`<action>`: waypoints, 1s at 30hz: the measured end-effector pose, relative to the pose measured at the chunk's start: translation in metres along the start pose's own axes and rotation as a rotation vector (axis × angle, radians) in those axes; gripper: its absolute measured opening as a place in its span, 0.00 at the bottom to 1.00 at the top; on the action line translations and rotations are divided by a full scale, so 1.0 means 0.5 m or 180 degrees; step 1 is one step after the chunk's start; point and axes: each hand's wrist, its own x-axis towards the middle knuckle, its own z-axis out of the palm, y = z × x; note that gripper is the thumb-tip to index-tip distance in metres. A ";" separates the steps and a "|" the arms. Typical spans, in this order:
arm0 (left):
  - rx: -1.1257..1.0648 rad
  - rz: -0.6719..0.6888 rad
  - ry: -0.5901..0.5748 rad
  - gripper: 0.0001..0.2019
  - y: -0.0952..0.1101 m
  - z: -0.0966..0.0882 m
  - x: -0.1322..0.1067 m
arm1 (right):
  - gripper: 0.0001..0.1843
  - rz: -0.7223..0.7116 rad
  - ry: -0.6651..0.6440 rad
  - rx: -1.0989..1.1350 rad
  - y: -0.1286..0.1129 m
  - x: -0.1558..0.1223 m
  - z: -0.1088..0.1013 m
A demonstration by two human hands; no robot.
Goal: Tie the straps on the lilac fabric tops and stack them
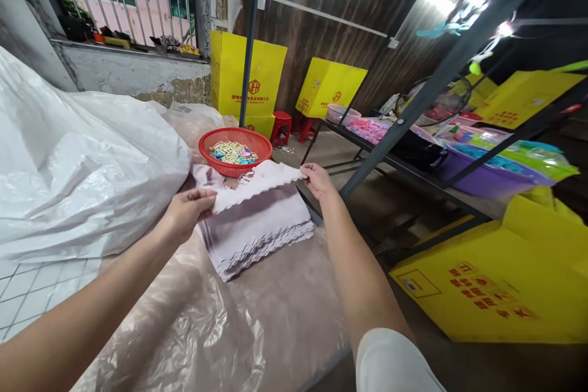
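Note:
Both my hands hold one pale cloth [257,184] with a wavy edge, stretched between them above a stack of the same cloths [257,229]. My left hand [188,211] pinches its near left corner. My right hand [316,179] pinches the far right corner. The stack lies on a table covered with clear plastic sheet [239,318]. Just behind the cloth stands a red mesh basket [235,148] with small yellow and blue pieces in it.
A big white plastic sack [78,159] fills the left side. Yellow boxes [496,282] lie on the floor at right, more stand by the back wall. A dark metal rack [413,171] carries tubs and bagged goods. Red stools [281,125] stand behind.

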 end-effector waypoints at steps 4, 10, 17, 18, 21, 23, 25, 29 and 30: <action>0.0231 -0.0249 -0.0099 0.20 -0.064 -0.031 -0.050 | 0.13 0.0248 -0.0048 -0.0299 0.047 -0.067 -0.057; 0.0431 -0.0291 -0.0097 0.26 -0.086 -0.041 -0.078 | 0.14 0.0276 -0.0003 -0.0639 0.078 -0.120 -0.076; 0.0582 -0.0245 -0.0151 0.28 -0.102 -0.042 -0.104 | 0.16 0.0089 0.0071 -0.0952 0.094 -0.141 -0.081; 0.0609 -0.0256 -0.0163 0.28 -0.104 -0.043 -0.107 | 0.16 0.0062 0.0086 -0.0988 0.097 -0.141 -0.081; 0.0703 -0.0259 -0.0158 0.29 -0.113 -0.046 -0.109 | 0.15 -0.0005 0.0129 -0.1066 0.107 -0.140 -0.081; 0.0800 -0.0259 -0.0142 0.28 -0.117 -0.049 -0.107 | 0.14 -0.0032 0.0138 -0.1115 0.114 -0.139 -0.079; 0.0906 -0.0254 -0.0160 0.28 -0.120 -0.051 -0.106 | 0.14 -0.0054 0.0130 -0.1169 0.120 -0.139 -0.078; 0.1107 -0.0149 -0.0335 0.25 -0.127 -0.050 -0.108 | 0.11 -0.0145 0.0092 -0.1286 0.125 -0.144 -0.078; 0.1160 -0.0129 -0.0384 0.24 -0.130 -0.050 -0.110 | 0.11 -0.0170 0.0071 -0.1321 0.124 -0.145 -0.079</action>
